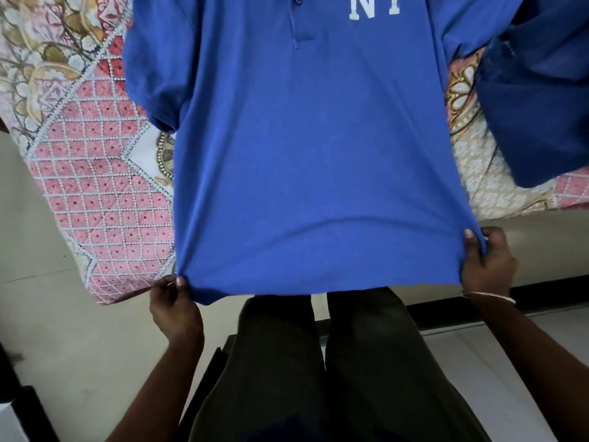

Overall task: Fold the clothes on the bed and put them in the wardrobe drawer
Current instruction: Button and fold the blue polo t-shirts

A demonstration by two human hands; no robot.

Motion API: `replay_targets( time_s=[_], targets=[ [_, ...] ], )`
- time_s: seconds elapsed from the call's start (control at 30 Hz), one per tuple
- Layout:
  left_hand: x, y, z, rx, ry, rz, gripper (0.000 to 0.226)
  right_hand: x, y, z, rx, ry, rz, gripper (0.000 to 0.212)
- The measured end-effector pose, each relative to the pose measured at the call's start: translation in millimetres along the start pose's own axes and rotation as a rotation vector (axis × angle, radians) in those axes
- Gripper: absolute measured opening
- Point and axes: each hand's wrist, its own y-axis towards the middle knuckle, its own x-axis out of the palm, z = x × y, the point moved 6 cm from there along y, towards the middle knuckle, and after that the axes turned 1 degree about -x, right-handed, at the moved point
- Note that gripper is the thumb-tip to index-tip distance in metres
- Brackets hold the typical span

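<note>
I see the bed (105, 193) with patterned cover, blue polo shirt (312, 154) spread front-up across it, hem pulled off the edge. Darker blue garment (538, 106) far right. My left hand (173, 301) and right hand (487, 260) each pinch a hem corner.

The blue polo shirt (306, 161) runs off the top edge, so its collar and the tops of its white letters (373, 6) are lost. A darker blue garment (538, 100) is cut by the right edge. The shirt hides much of the patterned bedspread (95, 173).
</note>
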Motion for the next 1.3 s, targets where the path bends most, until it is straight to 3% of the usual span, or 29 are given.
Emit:
replay_targets(
  time_s=[0.2,0.3,0.4,0.5,0.6,0.73,0.83,0.93,1.03,1.1,1.2,1.23,1.3],
  targets=[
    [10.5,0.6,-21.9,-0.076,0.249,-0.077,0.014,7.9,0.5,8.4,0.014,-0.121,-0.057,0.046],
    [13.5,5.2,-10.3,-0.025,0.238,0.053,0.016,14.2,-0.7,-26.7,-0.229,-0.220,0.102,0.042],
    [25.5,3.3,29.7,0.349,0.247,0.089,0.020,47.9,-3.9,-98.5,-0.584,-0.229,0.100,0.031],
    [61.0,-8.3,94.1,0.792,0.320,-0.001,0.024,104.7,2.6,-166.4,-0.782,-0.260,-0.015,0.035],
    [108.9,4.0,140.9,0.979,0.463,-0.088,0.038,159.9,17.8,-212.8,-0.867,-0.397,-0.112,0.050],
    [142.5,43.4,145.9,0.763,0.700,-0.165,0.058,195.3,32.8,-208.0,-0.822,-0.613,-0.223,0.067],
    [141.2,50.8,140.6,0.768,0.727,-0.144,0.060,194.3,31.1,-198.4,-0.823,-0.669,-0.242,0.074],
    [134.2,51.7,151.6,0.789,0.621,-0.057,0.055,192.7,33.8,-209.9,-0.820,-0.640,-0.217,0.076],
    [125.1,58.9,180.9,0.793,0.326,-0.014,0.050,204.3,46.8,-248.8,-0.869,-0.533,-0.181,0.073],
    [120.4,79.4,198.5,0.655,0.046,-0.018,0.052,224.2,57.6,-291.7,-0.938,-0.462,-0.179,0.070],
    [123.0,117.4,214.2,0.229,-0.254,-0.030,0.054,263.0,72.8,-354.6,-1.009,-0.455,-0.199,0.070],
    [124.8,123.8,219.6,0.120,-0.277,-0.050,0.049,275.5,77.0,-366.1,-1.001,-0.478,-0.216,0.070],
    [127.5,131.4,236.3,0.076,-0.206,-0.118,0.044,297.2,84.4,-374.3,-0.955,-0.578,-0.267,0.073]
  ],
)
